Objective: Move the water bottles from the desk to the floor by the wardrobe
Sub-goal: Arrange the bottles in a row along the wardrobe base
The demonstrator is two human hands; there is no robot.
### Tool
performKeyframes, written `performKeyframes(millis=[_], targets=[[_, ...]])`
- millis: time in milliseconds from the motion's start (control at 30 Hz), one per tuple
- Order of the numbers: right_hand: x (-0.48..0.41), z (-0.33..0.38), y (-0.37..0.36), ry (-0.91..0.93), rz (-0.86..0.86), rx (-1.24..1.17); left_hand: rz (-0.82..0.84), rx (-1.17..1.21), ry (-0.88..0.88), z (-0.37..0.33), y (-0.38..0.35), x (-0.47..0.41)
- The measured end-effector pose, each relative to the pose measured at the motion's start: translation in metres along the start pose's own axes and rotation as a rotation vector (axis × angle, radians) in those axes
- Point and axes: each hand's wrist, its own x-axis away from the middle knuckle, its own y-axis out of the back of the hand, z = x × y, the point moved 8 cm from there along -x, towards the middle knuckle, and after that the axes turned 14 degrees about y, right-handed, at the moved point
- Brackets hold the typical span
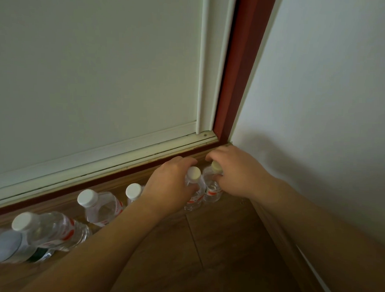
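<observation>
Your left hand (170,181) is curled round the neck and shoulder of a clear water bottle (194,199) with a white cap, fingers over its far side and thumb on the near side. Your right hand (235,172) grips the corner bottle (211,191) just under its cap, fingers wrapped over the top. Both bottles stand upright on the wooden floor (216,245), side by side and just about touching. They sit tight against the base of the wardrobe (91,66), where its red-brown frame (240,71) meets the white wall (320,84). To your left, more bottles line the same wardrobe base in a row. A third bottle (133,190) is partly hidden behind your left wrist, so only its white cap shows plainly. Then come a fourth bottle (102,207) and a fifth bottle (53,230), both clear with red-and-white labels. At the frame's left edge stands a blurred bottle (7,246) with a pale cap and a dark label.
</observation>
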Motion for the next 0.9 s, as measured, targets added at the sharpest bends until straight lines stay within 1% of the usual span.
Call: performKeyframes(millis=[200, 433, 567, 667, 800, 900], targets=[[-0.006, 0.021, 0.015, 0.05, -0.068, 0.01, -0.033, 0.006, 0.007, 0.007, 0.026, 0.01], [-0.031, 0.086, 0.02, 0.186, -0.077, 0.007, -0.096, -0.025, 0.069, 0.041, 0.068, 0.032], [-0.055, 0.126, 0.003, 0.279, -0.04, -0.016, -0.123, -0.065, 0.156, 0.075, 0.092, 0.048], [-0.071, 0.152, -0.011, 0.343, 0.024, -0.005, -0.13, -0.071, 0.204, 0.097, 0.107, 0.059], [-0.086, 0.169, -0.023, 0.424, 0.15, 0.056, -0.124, -0.094, 0.256, 0.117, 0.111, 0.064], [-0.095, 0.172, -0.029, 0.45, 0.197, 0.079, -0.14, -0.141, 0.292, 0.129, 0.108, 0.067]])
